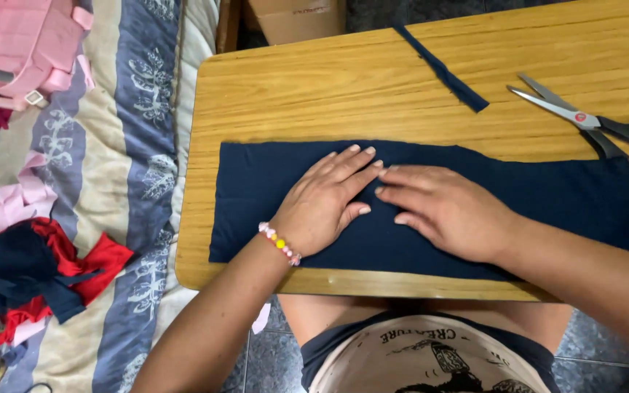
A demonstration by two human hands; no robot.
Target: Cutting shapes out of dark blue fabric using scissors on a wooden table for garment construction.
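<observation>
Both hands lie flat and open on the dark blue cloth, left hand beside right hand, holding nothing. The cloth is spread across the wooden table. It could bunch up if the hands push unevenly.

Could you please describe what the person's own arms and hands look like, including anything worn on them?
Both forearms are bare, with no sleeves or gloves in view. The left hand has a beaded bracelet at the wrist, with pink, white and yellow beads. Its fingers show short, light-coloured nails. The right hand wears no ring, watch or bracelet that can be seen.
</observation>
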